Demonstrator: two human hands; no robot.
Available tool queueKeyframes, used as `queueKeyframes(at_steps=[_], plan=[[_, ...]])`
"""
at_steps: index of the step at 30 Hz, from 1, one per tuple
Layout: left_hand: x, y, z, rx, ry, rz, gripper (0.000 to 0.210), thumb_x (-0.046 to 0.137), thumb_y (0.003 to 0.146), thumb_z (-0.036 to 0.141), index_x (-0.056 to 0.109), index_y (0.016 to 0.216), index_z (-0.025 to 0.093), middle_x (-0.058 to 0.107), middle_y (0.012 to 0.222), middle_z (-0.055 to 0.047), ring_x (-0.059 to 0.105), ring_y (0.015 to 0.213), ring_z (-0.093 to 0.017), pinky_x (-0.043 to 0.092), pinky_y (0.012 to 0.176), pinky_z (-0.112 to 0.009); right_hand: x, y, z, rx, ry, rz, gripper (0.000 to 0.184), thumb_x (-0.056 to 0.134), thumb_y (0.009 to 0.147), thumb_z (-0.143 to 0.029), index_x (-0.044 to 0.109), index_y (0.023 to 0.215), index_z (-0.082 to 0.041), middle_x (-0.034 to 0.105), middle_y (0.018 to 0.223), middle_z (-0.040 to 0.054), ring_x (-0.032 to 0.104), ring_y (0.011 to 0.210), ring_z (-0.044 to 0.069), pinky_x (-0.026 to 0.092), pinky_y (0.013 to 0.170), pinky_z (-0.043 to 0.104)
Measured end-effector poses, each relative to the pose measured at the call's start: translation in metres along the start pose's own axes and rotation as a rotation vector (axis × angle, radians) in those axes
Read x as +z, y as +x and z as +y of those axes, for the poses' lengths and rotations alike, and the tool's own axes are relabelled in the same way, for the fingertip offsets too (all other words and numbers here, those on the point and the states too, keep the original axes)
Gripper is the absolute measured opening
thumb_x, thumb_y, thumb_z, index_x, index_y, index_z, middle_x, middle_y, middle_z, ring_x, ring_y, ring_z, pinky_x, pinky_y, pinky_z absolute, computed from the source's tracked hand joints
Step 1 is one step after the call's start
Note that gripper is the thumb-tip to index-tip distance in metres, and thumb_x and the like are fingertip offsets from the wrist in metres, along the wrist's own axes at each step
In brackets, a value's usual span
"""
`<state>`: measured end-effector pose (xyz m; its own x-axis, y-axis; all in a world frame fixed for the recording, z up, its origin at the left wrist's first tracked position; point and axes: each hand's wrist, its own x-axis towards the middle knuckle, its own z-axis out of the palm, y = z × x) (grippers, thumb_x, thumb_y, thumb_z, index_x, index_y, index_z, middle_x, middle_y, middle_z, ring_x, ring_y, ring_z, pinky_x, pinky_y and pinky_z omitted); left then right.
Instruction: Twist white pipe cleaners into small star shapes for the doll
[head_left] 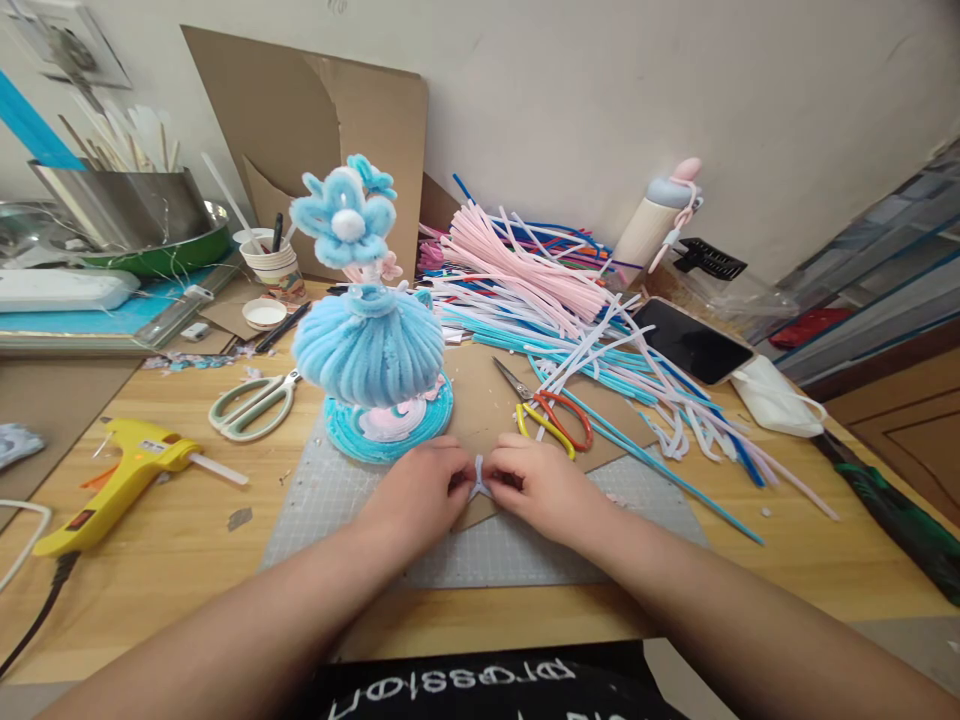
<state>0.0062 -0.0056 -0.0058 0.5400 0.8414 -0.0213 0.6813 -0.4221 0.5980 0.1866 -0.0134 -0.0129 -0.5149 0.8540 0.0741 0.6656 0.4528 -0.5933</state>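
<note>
Close together over the grey cutting mat (pixel 337 520), my left hand (pixel 431 485) and my right hand (pixel 536 485) pinch a short white pipe cleaner piece (pixel 478 478) between them. It looks bent or looped; its ends are hidden in my fingers. Just beyond my left hand stands a blue pipe cleaner lamp-like figure (pixel 367 345) with a ribbed shade, a flower (pixel 346 222) on top and a round blue-and-pink base (pixel 390 425). Red-and-yellow-handled scissors (pixel 555 415) lie beyond my right hand on a cardboard sheet (pixel 480 390).
A yellow glue gun (pixel 124 480) and pale green scissors (pixel 253 405) lie at left. Many pipe cleaners (pixel 525 270) pile up at the back. A phone (pixel 690 340), a bottle (pixel 651 225) and a green-black tool (pixel 896 515) are at right; a metal pot (pixel 127 210) stands back left.
</note>
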Motion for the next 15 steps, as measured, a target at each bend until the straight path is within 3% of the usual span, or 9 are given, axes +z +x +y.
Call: queueKeyframes(at_steps=[15], plan=[[0.0024,-0.0020,0.0001,-0.002,-0.001,0.022,0.015,0.050,0.079,0.014,0.059,0.068,0.017,0.055,0.072,0.000,0.053,0.073,-0.015,0.039,0.063,-0.026,0.0011,0.0005,0.0024,-0.001,0.006,-0.008,0.010,0.056,0.078,-0.009,0.059,0.074,-0.018,0.048,0.072,-0.0032,0.048,0.068,0.010,0.030,0.059,0.022]])
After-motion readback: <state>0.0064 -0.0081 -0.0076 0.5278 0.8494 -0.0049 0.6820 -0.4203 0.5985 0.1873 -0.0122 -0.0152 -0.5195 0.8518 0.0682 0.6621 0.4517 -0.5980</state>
